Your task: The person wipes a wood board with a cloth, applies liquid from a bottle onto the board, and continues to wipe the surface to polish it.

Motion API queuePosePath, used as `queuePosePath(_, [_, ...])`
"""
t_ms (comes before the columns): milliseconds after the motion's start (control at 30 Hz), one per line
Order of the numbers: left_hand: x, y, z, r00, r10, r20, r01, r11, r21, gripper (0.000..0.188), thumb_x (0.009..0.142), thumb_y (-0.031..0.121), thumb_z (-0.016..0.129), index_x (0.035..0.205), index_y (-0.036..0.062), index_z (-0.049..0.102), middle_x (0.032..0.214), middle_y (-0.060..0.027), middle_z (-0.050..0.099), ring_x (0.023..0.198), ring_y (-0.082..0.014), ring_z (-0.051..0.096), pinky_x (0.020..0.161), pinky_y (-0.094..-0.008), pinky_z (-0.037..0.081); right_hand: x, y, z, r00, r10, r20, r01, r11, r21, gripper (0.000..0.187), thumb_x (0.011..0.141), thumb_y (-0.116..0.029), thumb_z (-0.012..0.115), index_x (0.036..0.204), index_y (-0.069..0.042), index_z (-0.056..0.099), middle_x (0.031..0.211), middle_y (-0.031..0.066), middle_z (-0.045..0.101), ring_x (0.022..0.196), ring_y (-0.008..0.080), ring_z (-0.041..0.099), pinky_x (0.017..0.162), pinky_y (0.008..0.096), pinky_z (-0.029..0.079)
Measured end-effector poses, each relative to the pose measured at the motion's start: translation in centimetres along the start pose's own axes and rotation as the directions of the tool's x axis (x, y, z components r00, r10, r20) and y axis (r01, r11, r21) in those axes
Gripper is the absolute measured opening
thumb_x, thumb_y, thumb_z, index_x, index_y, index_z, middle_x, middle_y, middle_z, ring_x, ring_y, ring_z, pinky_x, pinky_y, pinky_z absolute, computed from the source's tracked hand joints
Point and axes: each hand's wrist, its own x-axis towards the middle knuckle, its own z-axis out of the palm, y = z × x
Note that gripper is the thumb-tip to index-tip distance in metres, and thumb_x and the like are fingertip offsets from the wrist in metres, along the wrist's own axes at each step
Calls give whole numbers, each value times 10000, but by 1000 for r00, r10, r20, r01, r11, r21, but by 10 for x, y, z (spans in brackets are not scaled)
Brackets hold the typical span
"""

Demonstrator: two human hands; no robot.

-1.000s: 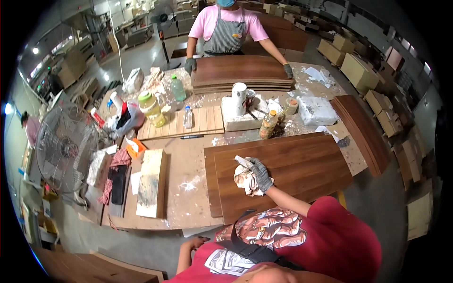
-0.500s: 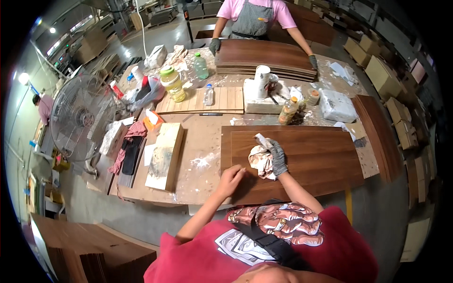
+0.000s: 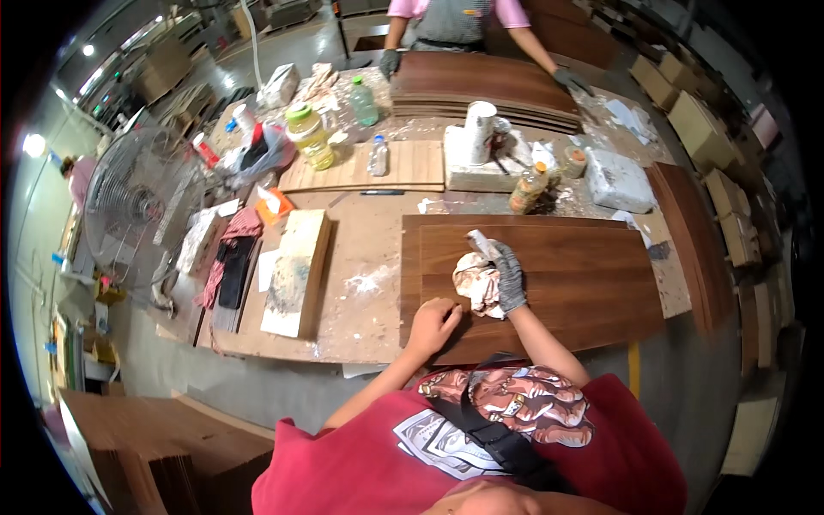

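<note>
A dark brown wood-grain panel point(image 3: 584, 283) lies flat on the worktable in front of me. My right hand point(image 3: 510, 276), in a grey glove, is closed round a crumpled, stained pale rag point(image 3: 477, 281) and presses it on the panel left of its middle. A narrow whitish piece point(image 3: 481, 241) sticks out beyond the fingers; its kind cannot be made out. Bare and loosely curled, my left hand point(image 3: 436, 324) rests at the panel's near left part with nothing seen in it.
A pale wood block point(image 3: 296, 275), a phone point(image 3: 234, 273) and a fan point(image 3: 142, 215) stand to the left. Bottles, including an amber one point(image 3: 528, 189), and a white-wrapped block point(image 3: 618, 185) lie beyond the panel. Across the table, a gloved co-worker stands at stacked panels point(image 3: 481, 81).
The view has shifted slightly. My right hand and the rag have moved a little on the panel. My left hand has come rightward, closer to the rag. The co-worker's hand on the right has spread out.
</note>
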Motion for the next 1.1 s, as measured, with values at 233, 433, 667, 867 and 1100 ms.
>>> queuePosePath(233, [4, -6, 3, 1000, -13, 8, 13, 1000, 22, 279, 950, 220, 581, 757, 21, 612, 723, -165, 607, 749, -369, 592, 691, -446, 455, 8, 11, -5, 999, 40, 7, -41, 997, 69, 320, 996, -226, 596, 1234, -13, 614, 1169, 51, 657, 1046, 149, 619, 931, 303, 506])
queuePosePath(433, [1, -9, 4, 1000, -14, 19, 13, 1000, 19, 255, 939, 183, 590, 746, 17, 602, 714, -165, 606, 732, -367, 583, 681, -443, 448, 0, 2, 3, 1000, 23, 18, -25, 987, 160, 375, 987, -247, 605, 1277, -10, 604, 1188, 41, 642, 1049, 138, 597, 950, 285, 474])
queuePosePath(667, [1, -15, 5, 1000, -7, 18, 6, 999, 54, 253, 933, 156, 589, 730, 6, 582, 702, -187, 586, 713, -374, 564, 658, -441, 431, 1, 8, -1, 1000, 17, 8, -17, 999, 35, 374, 991, -254, 586, 1291, -33, 612, 1191, 29, 634, 1064, 133, 578, 940, 269, 462])
queuePosePath(867, [1, -12, 5, 1000, -8, -7, 8, 1000, 19, 278, 914, 191, 624, 717, 10, 549, 705, -204, 554, 716, -399, 545, 655, -475, 416, -1, -7, 6, 998, 62, 6, -62, 997, 50, 375, 988, -221, 612, 1305, -20, 597, 1191, 41, 641, 1043, 122, 586, 926, 270, 477])
queuePosePath(1100, [3, -15, 6, 999, -28, 31, 27, 999, 24, 263, 912, 174, 612, 722, 4, 549, 702, -198, 546, 717, -391, 543, 656, -469, 415, 4, 5, 4, 1000, 12, -21, -10, 996, 91, 355, 990, -201, 598, 1296, -21, 600, 1210, 32, 636, 1087, 132, 573, 975, 276, 451])
